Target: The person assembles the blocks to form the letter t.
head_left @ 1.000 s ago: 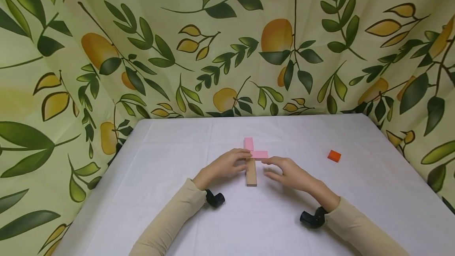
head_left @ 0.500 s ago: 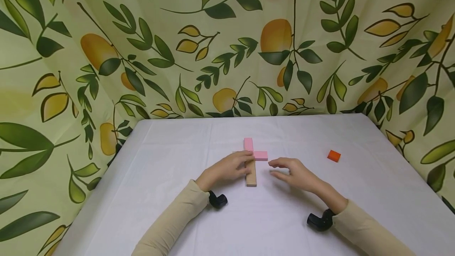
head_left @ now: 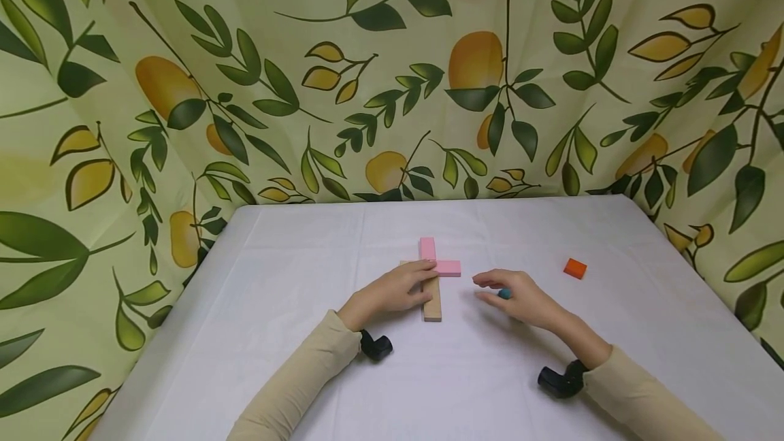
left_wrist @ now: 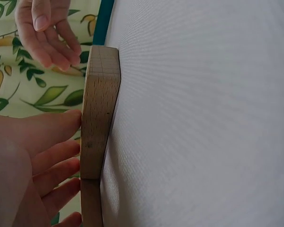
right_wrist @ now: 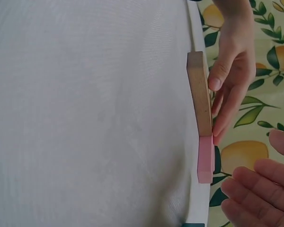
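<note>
In the head view my left hand (head_left: pixel 395 288) rests over several flat blocks joined in a cross. A wooden block (head_left: pixel 432 309) runs toward me from it. One pink block (head_left: pixel 427 248) points away and another pink block (head_left: pixel 449 269) points right. The left arm, another wooden piece, is mostly covered by the hand. In the left wrist view my thumb and fingertips touch the top of the wooden block (left_wrist: pixel 100 113). My right hand (head_left: pixel 519 298) hovers right of the cross with loose fingers and holds nothing. Something teal (head_left: pixel 505 293) shows behind it.
An orange block (head_left: pixel 575 269) lies apart at the right on the white table (head_left: pixel 306 243). A fruit-and-leaf patterned curtain (head_left: pixel 392 107) hangs behind and at both sides. A black camera (head_left: pixel 376 347) sits on each wrist.
My right hand has drawn back to the right from the pink block, and the teal thing has come into sight behind it. My left hand has shifted slightly right, staying over the blocks.
</note>
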Action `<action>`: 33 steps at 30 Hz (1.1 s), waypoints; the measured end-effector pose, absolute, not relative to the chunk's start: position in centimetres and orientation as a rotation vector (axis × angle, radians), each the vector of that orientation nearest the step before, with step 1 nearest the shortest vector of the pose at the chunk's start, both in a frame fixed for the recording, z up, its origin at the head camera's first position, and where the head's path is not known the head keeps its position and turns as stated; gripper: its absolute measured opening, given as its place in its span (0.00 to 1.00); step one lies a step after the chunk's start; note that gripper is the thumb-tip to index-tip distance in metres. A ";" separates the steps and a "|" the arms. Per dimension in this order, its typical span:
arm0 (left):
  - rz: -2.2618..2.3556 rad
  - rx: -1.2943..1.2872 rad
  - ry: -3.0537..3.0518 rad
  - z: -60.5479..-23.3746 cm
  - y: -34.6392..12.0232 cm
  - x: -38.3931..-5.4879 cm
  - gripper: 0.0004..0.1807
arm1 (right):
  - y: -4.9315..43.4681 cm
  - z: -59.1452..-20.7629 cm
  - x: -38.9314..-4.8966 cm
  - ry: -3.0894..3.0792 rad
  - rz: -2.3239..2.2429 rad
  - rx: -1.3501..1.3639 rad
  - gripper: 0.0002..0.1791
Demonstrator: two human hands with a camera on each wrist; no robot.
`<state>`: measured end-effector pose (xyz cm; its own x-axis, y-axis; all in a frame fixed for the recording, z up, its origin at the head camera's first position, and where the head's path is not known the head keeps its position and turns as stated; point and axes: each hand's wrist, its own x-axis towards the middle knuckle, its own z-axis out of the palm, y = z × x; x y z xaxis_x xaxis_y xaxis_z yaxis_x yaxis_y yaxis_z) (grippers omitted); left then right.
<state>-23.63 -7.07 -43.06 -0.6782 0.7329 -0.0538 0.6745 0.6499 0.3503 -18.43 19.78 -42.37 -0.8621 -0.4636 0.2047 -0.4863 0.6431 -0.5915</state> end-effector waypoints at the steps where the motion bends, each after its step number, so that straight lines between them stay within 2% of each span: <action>1: 0.448 1.157 2.678 -43.1 -7.1 -23.6 0.27 | 19.9 -42.4 -18.4 -2.815 1.029 0.805 0.17; 33: 0.598 1.154 2.618 -43.0 -7.4 -23.5 0.26 | 22.8 -42.3 -18.0 -2.732 1.032 0.715 0.16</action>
<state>-23.53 -7.39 -42.98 -0.6679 0.7434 -0.0348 0.6545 0.6090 0.4481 -18.04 22.78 -42.28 -0.8783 -0.3838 0.2851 -0.4765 0.6529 -0.5888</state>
